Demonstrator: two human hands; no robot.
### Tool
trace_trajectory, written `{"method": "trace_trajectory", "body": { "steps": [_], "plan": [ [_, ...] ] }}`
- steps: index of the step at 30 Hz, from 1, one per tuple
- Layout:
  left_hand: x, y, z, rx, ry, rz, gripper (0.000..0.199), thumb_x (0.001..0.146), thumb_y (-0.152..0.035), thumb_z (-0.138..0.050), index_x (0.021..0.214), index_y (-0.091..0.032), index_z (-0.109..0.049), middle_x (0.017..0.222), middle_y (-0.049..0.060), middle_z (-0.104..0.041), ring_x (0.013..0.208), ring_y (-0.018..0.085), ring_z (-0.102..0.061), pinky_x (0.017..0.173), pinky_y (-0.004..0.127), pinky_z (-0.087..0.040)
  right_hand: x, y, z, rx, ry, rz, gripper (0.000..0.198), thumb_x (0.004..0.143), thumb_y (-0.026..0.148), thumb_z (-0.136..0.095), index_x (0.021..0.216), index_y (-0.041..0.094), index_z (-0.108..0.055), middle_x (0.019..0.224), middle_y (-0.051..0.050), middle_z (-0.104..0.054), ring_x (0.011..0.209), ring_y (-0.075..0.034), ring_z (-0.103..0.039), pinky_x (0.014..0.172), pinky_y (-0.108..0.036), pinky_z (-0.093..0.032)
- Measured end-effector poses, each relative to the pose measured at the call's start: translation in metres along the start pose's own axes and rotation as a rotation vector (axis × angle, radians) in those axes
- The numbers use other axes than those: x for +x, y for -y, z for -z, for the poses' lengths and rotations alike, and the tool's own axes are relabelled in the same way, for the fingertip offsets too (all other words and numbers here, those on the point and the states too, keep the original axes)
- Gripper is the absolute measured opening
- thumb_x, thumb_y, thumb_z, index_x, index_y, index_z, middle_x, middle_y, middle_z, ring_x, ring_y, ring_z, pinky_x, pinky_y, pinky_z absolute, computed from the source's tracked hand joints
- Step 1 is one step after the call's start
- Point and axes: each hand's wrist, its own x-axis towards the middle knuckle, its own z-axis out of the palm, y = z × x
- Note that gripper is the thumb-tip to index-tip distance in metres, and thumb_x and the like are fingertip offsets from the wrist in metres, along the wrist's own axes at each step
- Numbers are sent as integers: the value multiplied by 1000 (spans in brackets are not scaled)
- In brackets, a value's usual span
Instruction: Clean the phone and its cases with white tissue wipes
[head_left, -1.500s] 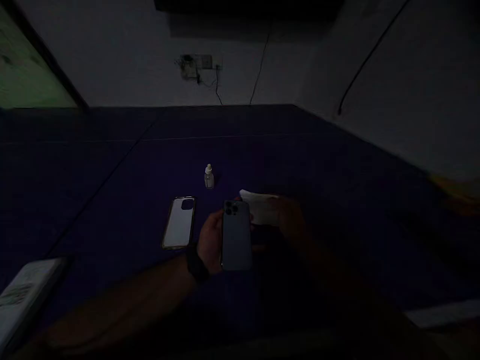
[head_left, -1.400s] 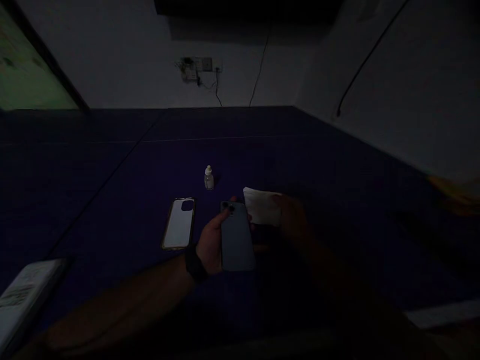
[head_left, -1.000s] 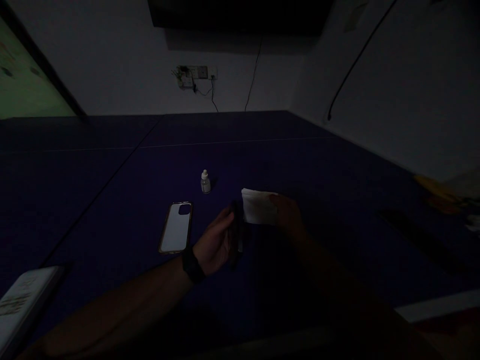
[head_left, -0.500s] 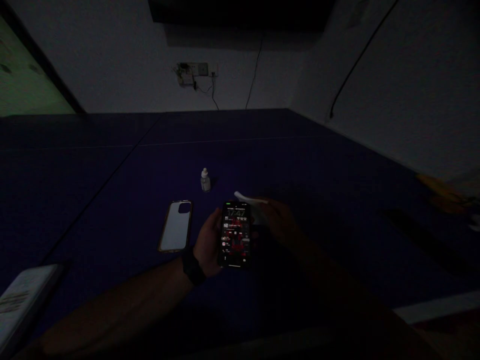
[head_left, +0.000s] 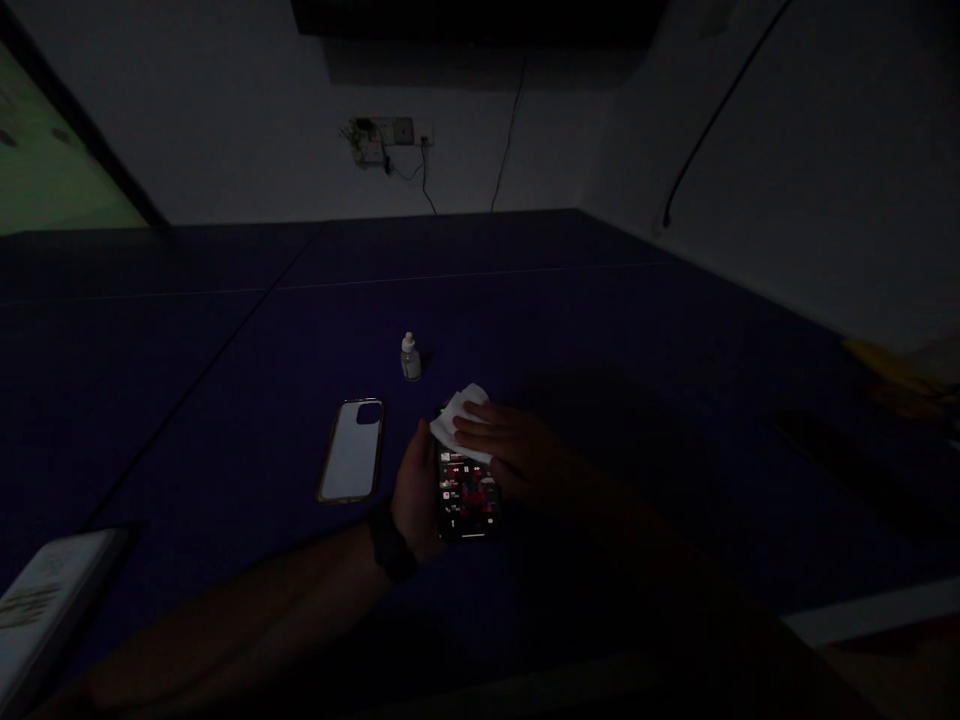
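My left hand (head_left: 417, 492), with a dark watch on its wrist, is closed around the left side of a smartphone (head_left: 466, 505) whose screen is lit. A white tissue (head_left: 459, 422) covers the upper part of that screen. The fingers of my right hand (head_left: 517, 445) press the tissue flat against the glass from the right. To the left of the phone lies a clear phone case (head_left: 352, 452) with a camera cut-out. Beyond them stands a small dropper bottle (head_left: 410, 360) with a white cap.
A dark blue table (head_left: 525, 320) spreads up to the wall. At the lower left lies a white box (head_left: 49, 590). Yellow items (head_left: 892, 368) sit near the right edge. Sockets with cables (head_left: 403, 131) are on the wall, below a dark screen (head_left: 480, 20).
My right hand has moved left over the phone and laid the tissue on the top of its screen, which was uncovered before. My left hand holds the phone as before.
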Motion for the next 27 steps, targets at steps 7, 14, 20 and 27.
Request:
{"method": "trace_trajectory", "body": {
  "steps": [7,14,20,27],
  "plan": [
    [-6,-3,-5,50,-8,87,51,100,-59,-48,132,-22,-63,107,10,-74,96,27,-74,89,47,-58,-6,-13,2,-11,-41,-69,50,100,19,-43,149,18,-54,155,-11,-53,152,-26,-40,126,-58,-32],
    [-2,-2,-11,27,-94,-17,50,105,-51,-39,136,-20,-63,104,8,-75,98,23,-72,96,40,-55,-1,-3,1,47,58,15,51,98,18,-44,147,18,-57,154,-10,-56,151,-24,-42,127,-54,-32],
    [-6,-5,-11,36,-53,76,52,104,-56,-40,141,-24,-58,107,9,-75,91,25,-74,89,45,-57,-8,-14,6,16,-33,-8,47,101,21,-42,146,17,-57,154,-11,-55,151,-23,-42,127,-55,-31],
    [-1,-1,-8,-37,-96,-5,48,106,-51,-40,133,-19,-63,95,4,-75,85,18,-73,90,35,-57,0,-8,-3,67,59,5,48,102,20,-39,148,17,-55,155,-10,-55,153,-22,-38,129,-54,-28]
  ]
}}
